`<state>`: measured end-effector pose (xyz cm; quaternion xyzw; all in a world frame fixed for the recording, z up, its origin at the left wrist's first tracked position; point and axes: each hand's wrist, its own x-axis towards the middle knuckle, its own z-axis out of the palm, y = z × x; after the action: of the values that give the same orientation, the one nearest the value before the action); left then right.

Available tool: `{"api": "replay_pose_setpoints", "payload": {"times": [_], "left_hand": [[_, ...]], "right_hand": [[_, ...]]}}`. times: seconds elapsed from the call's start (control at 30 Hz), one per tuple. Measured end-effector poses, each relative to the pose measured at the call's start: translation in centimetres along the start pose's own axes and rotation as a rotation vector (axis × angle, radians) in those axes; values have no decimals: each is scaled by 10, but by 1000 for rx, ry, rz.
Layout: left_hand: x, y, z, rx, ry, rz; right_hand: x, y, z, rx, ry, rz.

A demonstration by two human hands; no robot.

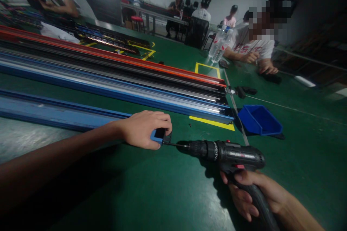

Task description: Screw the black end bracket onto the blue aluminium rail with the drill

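Note:
My left hand [148,128] is wrapped over the right end of a long blue metal profile [67,110] lying on the green table. A small black end cap [167,139] sits at that end, partly under my fingers. In my right hand [252,191] is a black cordless drill [227,153], held by its handle. The drill's thin bit points left and its tip meets the end cap. Whether a screw sits at the tip is too small to tell.
Behind lie more long profiles, blue [162,103], black and orange [151,65]. A blue plastic bin [258,120] stands at the right, near small black parts [245,91]. Water bottles [219,45] stand farther back. A person [257,47] sits across the table; others are beyond.

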<state>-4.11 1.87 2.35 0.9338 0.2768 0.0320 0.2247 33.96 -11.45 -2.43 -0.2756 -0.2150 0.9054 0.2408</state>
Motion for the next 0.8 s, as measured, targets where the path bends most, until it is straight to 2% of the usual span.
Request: {"api": "replay_pose_setpoints", "payload": {"times": [0.33,0.53,0.8], "left_hand": [[0,0,0,1,5,-1],[0,0,0,-2,1,0],[0,0,-1,3,-1,4]], "right_hand": [[-2,3,0,-80,75,-9],[-1,3,-1,-64,44,-16],[-1,4,0,-67,68,-29]]}}
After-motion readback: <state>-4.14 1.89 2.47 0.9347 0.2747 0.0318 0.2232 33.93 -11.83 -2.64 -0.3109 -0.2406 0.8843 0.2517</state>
